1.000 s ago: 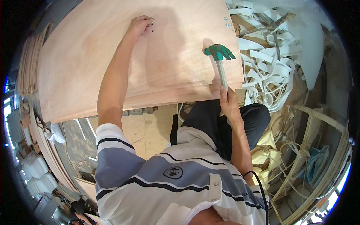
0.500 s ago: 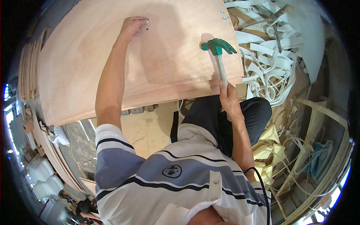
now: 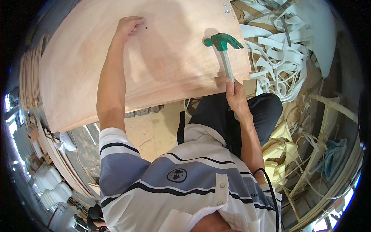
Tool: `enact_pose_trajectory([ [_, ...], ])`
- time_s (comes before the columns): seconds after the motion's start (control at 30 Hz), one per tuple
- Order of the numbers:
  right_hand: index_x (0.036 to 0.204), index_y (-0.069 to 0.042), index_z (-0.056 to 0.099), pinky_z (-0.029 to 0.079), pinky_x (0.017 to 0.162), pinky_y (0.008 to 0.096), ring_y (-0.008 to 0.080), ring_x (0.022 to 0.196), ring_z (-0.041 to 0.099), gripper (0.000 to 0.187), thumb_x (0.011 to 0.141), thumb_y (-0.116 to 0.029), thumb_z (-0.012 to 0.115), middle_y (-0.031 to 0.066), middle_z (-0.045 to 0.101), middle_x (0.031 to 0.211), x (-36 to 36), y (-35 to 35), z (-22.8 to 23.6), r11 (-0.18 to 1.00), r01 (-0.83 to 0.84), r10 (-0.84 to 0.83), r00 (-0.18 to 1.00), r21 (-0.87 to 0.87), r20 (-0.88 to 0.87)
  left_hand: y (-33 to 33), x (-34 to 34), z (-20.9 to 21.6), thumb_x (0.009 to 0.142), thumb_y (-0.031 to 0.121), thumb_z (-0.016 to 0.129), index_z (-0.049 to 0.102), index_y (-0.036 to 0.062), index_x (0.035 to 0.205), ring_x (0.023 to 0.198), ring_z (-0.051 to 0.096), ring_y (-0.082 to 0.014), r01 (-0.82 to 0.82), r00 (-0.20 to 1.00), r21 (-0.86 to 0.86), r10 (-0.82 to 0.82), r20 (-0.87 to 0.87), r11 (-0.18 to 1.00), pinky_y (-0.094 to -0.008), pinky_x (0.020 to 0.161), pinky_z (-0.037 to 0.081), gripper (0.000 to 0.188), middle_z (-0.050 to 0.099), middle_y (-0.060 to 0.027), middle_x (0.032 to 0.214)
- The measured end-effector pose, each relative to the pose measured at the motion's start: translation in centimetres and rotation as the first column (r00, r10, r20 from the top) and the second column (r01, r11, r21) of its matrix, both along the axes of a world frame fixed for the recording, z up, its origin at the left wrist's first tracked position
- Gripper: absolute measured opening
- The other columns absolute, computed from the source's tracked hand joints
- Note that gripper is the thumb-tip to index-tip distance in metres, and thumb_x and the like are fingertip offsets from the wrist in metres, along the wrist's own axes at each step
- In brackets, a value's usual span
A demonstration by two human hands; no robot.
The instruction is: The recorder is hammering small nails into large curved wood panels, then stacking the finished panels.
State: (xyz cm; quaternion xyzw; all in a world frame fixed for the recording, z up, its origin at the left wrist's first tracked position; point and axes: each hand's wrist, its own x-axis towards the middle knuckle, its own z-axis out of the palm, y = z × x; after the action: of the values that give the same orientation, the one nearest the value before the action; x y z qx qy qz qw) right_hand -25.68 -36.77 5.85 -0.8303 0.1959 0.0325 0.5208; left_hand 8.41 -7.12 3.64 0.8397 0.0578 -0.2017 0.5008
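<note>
My left hand reaches out over a pale plywood sheet, fingers pinched together. A small shiny metal piece is at its fingertips, mostly hidden now. Just beside them, a small dark hole shows in the sheet. My right hand is wrapped around the light handle of a claw hammer. Its worn green head hovers above the right part of the sheet, the claw pointing right. Beyond the hammer, at the sheet's far right edge, sit several small metal fasteners.
Tangled white strips heap up right of the sheet. Crumpled yellow material and a wooden frame lie nearer on that side. Stacked boards stand at the left. A black cable runs by my right arm.
The whole view has shifted slightly, carrying the sheet's hole and fasteners a little left and up. Both hands keep nearly the same places over the sheet; the metal piece shows less.
</note>
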Motion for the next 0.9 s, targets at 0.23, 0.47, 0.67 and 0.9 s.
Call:
enact_pose_trajectory([
  [0.23,0.106,0.006,0.059,0.047,0.077,0.0350,0.0253,0.080,0.061,0.039,0.099,-0.030,0.046,0.0240,0.062,0.083,-0.1,-0.5,-0.8,0.999,0.007,-0.006,1.000,0.035,-0.025,0.1,1.1,1.2,0.080,0.023,0.072,0.072,0.0076,0.102,0.078,0.055,-0.0097,0.197,0.980,0.139,-0.196,-0.023,0.970,-0.0266,0.070,0.045,0.027,0.067,0.0007,0.089],
  [0.47,0.105,0.007,0.059,0.047,0.077,0.0352,0.0257,0.080,0.060,0.042,0.099,-0.032,0.046,0.0212,0.063,0.083,-0.2,-0.4,-0.6,0.998,0.019,-0.012,0.993,0.064,-0.119,1.2,3.1,0.8,0.079,0.022,0.073,0.072,0.0072,0.101,0.065,0.046,-0.0056,0.293,0.949,0.098,-0.277,-0.152,0.951,-0.0225,0.066,0.042,0.026,0.066,0.0029,0.085],
  [0.67,0.114,0.008,0.056,0.046,0.081,0.0331,0.0220,0.086,0.059,0.043,0.099,-0.030,0.045,0.0226,0.063,0.090,-0.4,-0.7,-0.7,0.996,0.034,-0.028,0.997,0.083,-0.079,0.6,1.8,0.8,0.078,0.022,0.074,0.072,0.0041,0.097,0.060,0.040,-0.0047,0.200,0.977,0.044,-0.196,-0.084,0.979,-0.0216,0.055,0.035,0.026,0.063,0.0044,0.079],
  [0.9,0.078,-0.004,0.051,0.032,0.046,0.0251,0.0057,0.053,0.038,0.043,0.099,-0.041,0.044,-0.0034,0.039,0.057,-0.1,-0.6,-1.9,0.998,0.016,-0.016,1.000,0.058,-0.007,3.6,1.4,-1.3,0.082,0.028,0.071,0.072,0.0041,0.095,0.061,0.046,-0.0067,0.006,0.999,-0.072,-0.003,0.042,0.997,-0.0217,0.054,0.036,0.027,0.065,0.0010,0.078],
])
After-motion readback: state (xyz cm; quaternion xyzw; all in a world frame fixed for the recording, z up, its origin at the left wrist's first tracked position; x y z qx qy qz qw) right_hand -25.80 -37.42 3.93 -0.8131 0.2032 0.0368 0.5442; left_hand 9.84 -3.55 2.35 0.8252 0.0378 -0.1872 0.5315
